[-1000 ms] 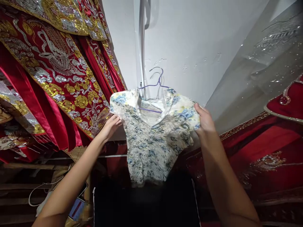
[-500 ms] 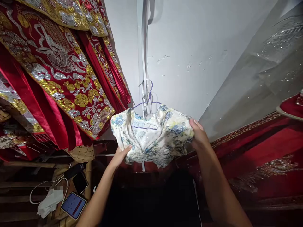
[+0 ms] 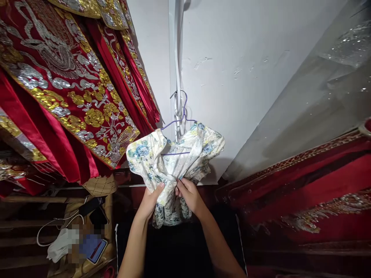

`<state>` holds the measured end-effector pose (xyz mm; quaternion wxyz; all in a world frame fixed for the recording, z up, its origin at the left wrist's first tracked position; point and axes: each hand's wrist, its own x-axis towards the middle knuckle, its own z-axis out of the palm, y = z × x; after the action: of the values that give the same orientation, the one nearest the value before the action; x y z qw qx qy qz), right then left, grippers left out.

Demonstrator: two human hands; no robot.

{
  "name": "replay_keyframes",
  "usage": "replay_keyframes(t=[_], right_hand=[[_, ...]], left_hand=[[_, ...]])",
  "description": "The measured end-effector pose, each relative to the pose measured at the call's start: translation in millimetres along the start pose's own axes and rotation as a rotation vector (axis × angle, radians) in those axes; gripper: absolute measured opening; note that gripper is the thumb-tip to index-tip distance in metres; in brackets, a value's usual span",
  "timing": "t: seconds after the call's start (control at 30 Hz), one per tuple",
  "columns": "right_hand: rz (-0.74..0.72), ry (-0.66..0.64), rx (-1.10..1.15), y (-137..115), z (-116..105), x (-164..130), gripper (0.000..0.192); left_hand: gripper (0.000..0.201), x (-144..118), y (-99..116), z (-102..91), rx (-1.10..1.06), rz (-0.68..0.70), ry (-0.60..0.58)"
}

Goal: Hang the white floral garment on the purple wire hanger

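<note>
A small white blouse with blue and yellow flowers [image 3: 145,154] hangs on a purple wire hanger [image 3: 181,117] against the white wall. My left hand [image 3: 152,199] and my right hand [image 3: 188,195] both grip the front of the blouse near its middle, close together, bunching the cloth. The hanger's hook sits by a white vertical pipe [image 3: 176,58].
Red robes with gold and silver embroidery [image 3: 66,88] hang at the left. More red embroidered cloth [image 3: 307,185] and a clear garment cover [image 3: 327,88] lie at the right. Low at the left are a phone [image 3: 94,249], a white cable and a tissue. Below the hands is a dark surface.
My hands left the blouse's shoulders and came together at its front middle. The blouse now hangs bunched instead of spread wide.
</note>
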<state>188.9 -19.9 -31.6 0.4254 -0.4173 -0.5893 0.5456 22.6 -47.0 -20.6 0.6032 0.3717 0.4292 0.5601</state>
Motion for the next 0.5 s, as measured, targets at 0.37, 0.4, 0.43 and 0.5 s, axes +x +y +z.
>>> replay_keyframes(t=[0.37,0.4,0.43,0.5], right_hand=[[0.111,0.013,-0.035,1.6,4.0,-1.9,0.024],[0.128,0.052,-0.031,3.5,1.1,-1.7,0.024],[0.138,0.085,-0.028,5.2,-2.6,-1.5,0.025],[0.139,0.116,-0.024,7.1,-10.5,-1.4,0.026]], left_hand=[[0.056,2.4,-10.0,-3.5,0.152,0.103,0.116],[0.057,4.0,-15.2,-1.4,0.232,0.168,0.224],[0.061,5.2,-21.1,1.5,0.333,0.261,0.367],[0.075,6.1,-33.4,9.8,0.557,0.504,0.641]])
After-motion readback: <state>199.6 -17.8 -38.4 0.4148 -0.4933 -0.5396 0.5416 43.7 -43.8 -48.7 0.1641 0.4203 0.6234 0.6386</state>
